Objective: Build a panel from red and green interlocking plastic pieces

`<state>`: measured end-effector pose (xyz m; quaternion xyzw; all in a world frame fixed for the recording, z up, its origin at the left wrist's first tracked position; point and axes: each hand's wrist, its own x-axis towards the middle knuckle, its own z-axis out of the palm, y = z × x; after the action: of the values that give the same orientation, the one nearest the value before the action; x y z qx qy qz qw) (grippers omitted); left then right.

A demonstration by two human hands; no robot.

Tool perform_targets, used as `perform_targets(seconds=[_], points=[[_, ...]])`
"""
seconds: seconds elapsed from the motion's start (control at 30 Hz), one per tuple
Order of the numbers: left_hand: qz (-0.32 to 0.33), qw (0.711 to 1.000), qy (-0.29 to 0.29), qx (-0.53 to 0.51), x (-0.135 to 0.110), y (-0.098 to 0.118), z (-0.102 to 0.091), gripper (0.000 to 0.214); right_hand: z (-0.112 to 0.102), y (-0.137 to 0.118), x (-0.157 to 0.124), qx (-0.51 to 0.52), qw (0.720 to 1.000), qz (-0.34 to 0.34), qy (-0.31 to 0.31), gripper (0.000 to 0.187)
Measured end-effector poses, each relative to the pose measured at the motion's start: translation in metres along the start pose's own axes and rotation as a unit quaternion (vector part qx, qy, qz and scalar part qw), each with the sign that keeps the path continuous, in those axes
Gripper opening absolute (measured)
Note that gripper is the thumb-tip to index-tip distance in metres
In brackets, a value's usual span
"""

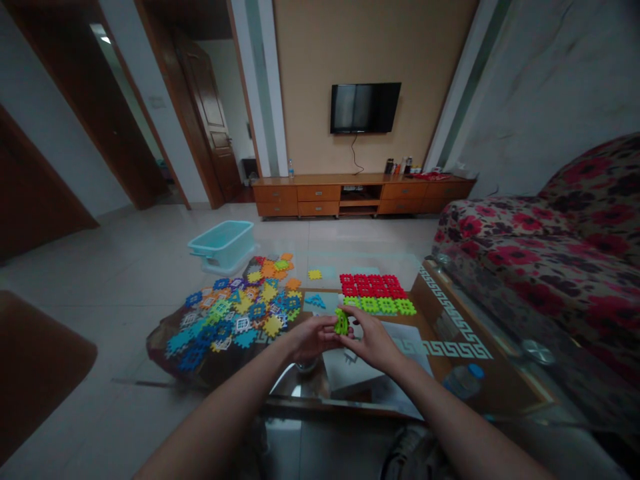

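My left hand (313, 337) and my right hand (370, 340) meet above a glass-topped table (450, 327), pinching a small green plastic interlocking piece (341, 322) between them. Just beyond my fingers lies a row of joined green pieces (380, 305), with a block of joined red pieces (373, 287) behind it. A heap of loose multicoloured pieces (235, 320) rests on a dark cloth (165, 350) left of my left hand. A small blue cluster (315, 301) and a yellow piece (315, 274) lie nearby. White paper (370, 363) sits under my right hand.
A plastic water bottle (464, 381) lies at the table's near right. A floral sofa (540, 267) runs along the right side. A light blue plastic basket (223, 245) stands on the tiled floor beyond the heap, and a wooden TV cabinet (363, 195) stands against the far wall.
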<state>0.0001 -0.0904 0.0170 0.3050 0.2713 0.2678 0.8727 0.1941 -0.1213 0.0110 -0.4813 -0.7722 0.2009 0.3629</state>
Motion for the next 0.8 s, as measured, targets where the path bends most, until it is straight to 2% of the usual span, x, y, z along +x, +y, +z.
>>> perform_targets(seconds=[0.17,0.37,0.53,0.8], points=[[0.019,1.0,-0.013,0.012,-0.0024,-0.0003,-0.001,0.035,0.0002,0.0004,-0.0018,0.007,1.0,-0.009,-0.005,0.059],[0.038,0.998,0.013,0.042,0.0,-0.0014,-0.0017,0.03,0.0012,-0.0009,-0.0008,0.013,1.0,-0.013,-0.001,0.06],[0.05,0.997,0.024,0.045,0.0042,-0.0053,-0.0054,0.033,0.0021,0.0002,-0.0015,0.012,1.0,-0.026,0.004,0.069],[0.052,0.997,0.012,0.06,0.0049,-0.0069,-0.0063,0.038,0.0009,-0.0007,-0.0015,0.003,1.0,-0.025,0.003,0.059]])
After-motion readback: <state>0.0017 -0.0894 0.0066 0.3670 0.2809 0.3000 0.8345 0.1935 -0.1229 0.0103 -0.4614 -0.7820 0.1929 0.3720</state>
